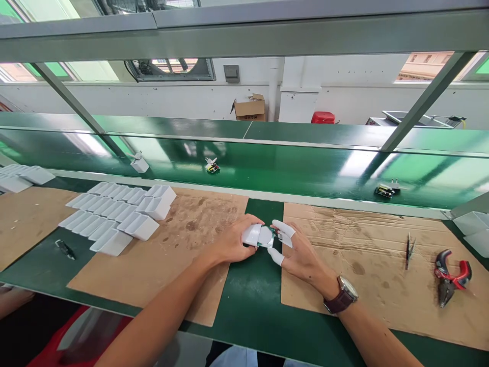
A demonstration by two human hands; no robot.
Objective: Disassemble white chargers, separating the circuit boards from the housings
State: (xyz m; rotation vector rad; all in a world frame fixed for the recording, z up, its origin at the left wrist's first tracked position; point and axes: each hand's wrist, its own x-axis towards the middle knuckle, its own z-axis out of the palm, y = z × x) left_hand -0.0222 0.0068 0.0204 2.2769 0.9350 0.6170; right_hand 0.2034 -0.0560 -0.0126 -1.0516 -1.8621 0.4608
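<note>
Between my two hands, above the green strip of bench, is a small white plastic device (pixel 263 236) with a green circuit board showing at its right end. My left hand (pixel 239 238) is closed round its left end, thumb below and fingers above. White finger covers sit on the fingertips of my right hand (pixel 296 250). Its thumb and fingers pinch at the circuit-board end. What the right fingertips touch behind the device is partly hidden.
Rows of white plastic housings (pixel 114 239) stand on the left cardboard (pixel 179 270). A black pen-like object (pixel 64 250) lies left. Tweezers (pixel 409 251) and red-black pliers (pixel 451 278) rest on the right cardboard (pixel 344 255). Small circuit-board assemblies (pixel 212 165) sit on the green belt (pixel 290 168).
</note>
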